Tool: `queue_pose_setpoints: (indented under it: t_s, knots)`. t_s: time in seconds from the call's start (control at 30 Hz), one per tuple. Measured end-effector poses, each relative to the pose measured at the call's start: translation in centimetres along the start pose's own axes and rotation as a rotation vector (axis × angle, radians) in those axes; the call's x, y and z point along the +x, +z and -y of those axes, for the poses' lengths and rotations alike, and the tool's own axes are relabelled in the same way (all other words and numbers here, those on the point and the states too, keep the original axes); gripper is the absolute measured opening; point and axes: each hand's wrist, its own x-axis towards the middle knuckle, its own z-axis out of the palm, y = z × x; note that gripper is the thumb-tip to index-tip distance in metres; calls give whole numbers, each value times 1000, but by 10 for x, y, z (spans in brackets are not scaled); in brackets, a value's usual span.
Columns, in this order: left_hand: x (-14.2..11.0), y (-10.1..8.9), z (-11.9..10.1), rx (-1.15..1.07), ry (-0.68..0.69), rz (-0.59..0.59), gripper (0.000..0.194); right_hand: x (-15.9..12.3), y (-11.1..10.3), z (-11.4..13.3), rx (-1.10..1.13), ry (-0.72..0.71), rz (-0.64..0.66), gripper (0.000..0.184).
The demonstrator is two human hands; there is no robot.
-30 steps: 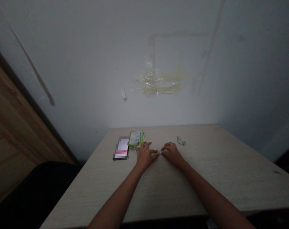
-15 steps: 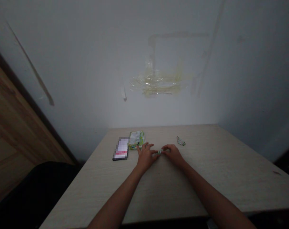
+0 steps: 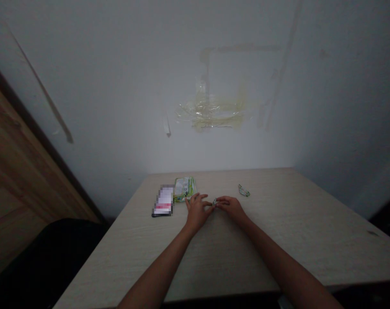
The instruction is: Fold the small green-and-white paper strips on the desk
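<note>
Between my two hands is a small piece of green-and-white wrapper (image 3: 214, 202), pinched from both sides just above the table. My left hand (image 3: 197, 211) grips its left end with thumb and forefinger, the other fingers spread. On the opposite side, my right hand (image 3: 233, 209) holds it between thumb and fingertips. The fingers cover much of the piece, so its full shape is hidden. Behind my left hand lies a green-and-white plastic packet (image 3: 184, 188). A narrow strip of similar wrapper (image 3: 244, 190) rests beyond my right hand.
A phone (image 3: 163, 201) with a blurred screen lies left of the packet on the pale wooden table (image 3: 297, 240). The wall (image 3: 117, 86) with old tape rises at the table's back edge. A dark rounded object (image 3: 53, 253) stands at the left.
The small wrapper piece has turned more upright between my fingertips. My right hand has shifted slightly left, closer to my left hand. The packet, phone and strip have stayed put.
</note>
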Motion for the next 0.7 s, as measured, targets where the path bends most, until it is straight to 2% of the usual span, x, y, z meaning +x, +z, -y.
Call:
queue_pose_setpoints:
  t_s: [0.27, 0.57, 0.7]
  knots:
    - [1, 3, 1, -19, -4, 8, 13, 0, 0, 5, -216, -91, -17, 32]
    - [4, 2, 4, -38, -47, 27, 13, -2, 1, 9, -262, -92, -40, 32]
    - [6, 1, 7, 7, -50, 44, 13, -3, 0, 11, -245, -97, -10, 33]
